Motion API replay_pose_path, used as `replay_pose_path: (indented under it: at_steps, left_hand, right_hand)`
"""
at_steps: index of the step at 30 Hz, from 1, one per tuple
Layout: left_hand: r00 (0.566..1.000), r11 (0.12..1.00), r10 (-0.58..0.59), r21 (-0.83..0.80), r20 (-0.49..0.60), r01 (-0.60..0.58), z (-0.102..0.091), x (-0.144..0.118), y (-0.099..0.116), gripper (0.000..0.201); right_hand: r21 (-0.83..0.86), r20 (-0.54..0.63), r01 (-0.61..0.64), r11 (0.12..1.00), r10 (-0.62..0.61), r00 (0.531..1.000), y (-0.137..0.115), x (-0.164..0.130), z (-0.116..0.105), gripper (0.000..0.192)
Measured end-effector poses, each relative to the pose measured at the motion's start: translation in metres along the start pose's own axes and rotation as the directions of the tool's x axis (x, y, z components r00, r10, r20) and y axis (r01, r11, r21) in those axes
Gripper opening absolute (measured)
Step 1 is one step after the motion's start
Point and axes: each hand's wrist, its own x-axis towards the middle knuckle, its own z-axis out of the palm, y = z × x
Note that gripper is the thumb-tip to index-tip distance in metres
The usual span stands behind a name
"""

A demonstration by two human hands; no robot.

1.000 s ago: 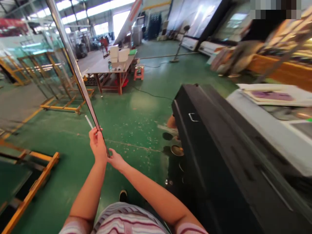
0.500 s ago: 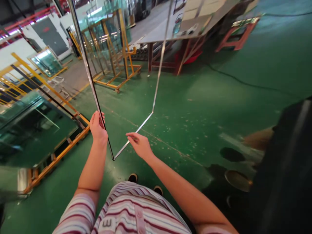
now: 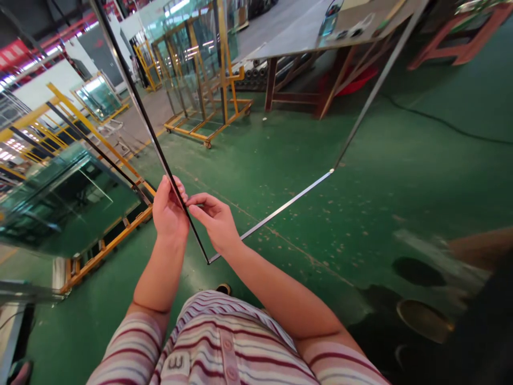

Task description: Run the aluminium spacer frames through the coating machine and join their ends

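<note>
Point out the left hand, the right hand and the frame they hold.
left hand (image 3: 170, 211), head view, on the palm.
right hand (image 3: 216, 222), head view, on its back.
frame (image 3: 280, 210), head view, on the bottom silver bar.

Floor (image 3: 360, 176): green, with pale scuff specks and a thin light line across it. Frame (image 3: 276, 213) held by both hands: silver-grey along the lower bar, black along the left bar (the bar under the fingers). Shirt (image 3: 224, 347): white with dark red and grey stripes. Glass racks (image 3: 224, 80): yellow-orange metal. Glass sheets (image 3: 60, 203): pale green tint. Bench (image 3: 296, 37): grey top on reddish-brown legs. Cable (image 3: 449, 124) on the floor: black.
</note>
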Motion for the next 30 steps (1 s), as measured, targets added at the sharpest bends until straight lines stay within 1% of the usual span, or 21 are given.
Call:
replay_pose_path:
  at_steps: [3, 5, 11, 14, 16, 18, 21, 24, 27, 30]
  left_hand:
    - [0.999, 0.999, 0.009, -0.041, 0.046, -0.007, 0.006, -0.002, 0.002, 0.029]
    - [0.998, 0.998, 0.010, -0.061, 0.067, -0.006, 0.009, -0.002, 0.003, 0.028]
    - [0.995, 0.996, -0.013, -0.090, 0.098, 0.021, 0.013, 0.000, 0.005, 0.030]
    - [0.992, 0.993, 0.005, -0.117, 0.129, 0.010, 0.011, 0.000, 0.005, 0.029]
    - [0.991, 0.993, 0.011, -0.118, 0.130, 0.004, 0.010, -0.001, 0.004, 0.027]
    - [0.993, 0.994, 0.008, -0.110, 0.118, 0.005, 0.009, -0.001, 0.003, 0.027]
    - [0.996, 0.996, 0.008, -0.091, 0.087, 0.000, 0.008, -0.001, 0.002, 0.029]
    - [0.998, 0.997, 0.008, -0.071, 0.070, -0.003, 0.006, -0.001, 0.002, 0.027]
    - [0.997, 0.999, 0.010, -0.054, 0.082, -0.006, 0.002, -0.001, 0.002, 0.024]
    - [0.994, 0.998, 0.037, -0.063, 0.104, -0.030, -0.001, -0.002, 0.003, 0.022]
  right_hand:
    - [0.058, -0.063, -0.032, 0.998, 0.035, 0.997, -0.003, 0.002, 0.006, 0.031]
    - [0.055, -0.079, -0.021, 0.998, 0.026, 0.997, -0.006, 0.002, 0.009, 0.032]
    - [-0.065, -0.122, 0.096, 0.993, -0.103, 0.987, -0.012, 0.000, 0.012, 0.025]
    - [-0.047, -0.118, 0.097, 0.994, -0.102, 0.988, -0.013, -0.001, 0.012, 0.024]
    - [-0.027, -0.117, 0.064, 0.998, -0.066, 0.991, -0.014, -0.001, 0.013, 0.027]
    - [-0.048, -0.129, 0.050, 0.998, -0.056, 0.990, -0.016, -0.002, 0.015, 0.029]
    - [-0.092, -0.138, 0.067, 0.993, -0.079, 0.987, -0.016, -0.002, 0.017, 0.028]
    - [-0.132, -0.122, 0.093, 0.987, -0.110, 0.986, -0.015, -0.004, 0.018, 0.027]
    - [-0.160, -0.113, 0.113, 0.981, -0.132, 0.985, -0.013, -0.007, 0.020, 0.027]
    - [-0.153, -0.093, 0.113, 0.982, -0.129, 0.987, -0.013, -0.009, 0.022, 0.025]
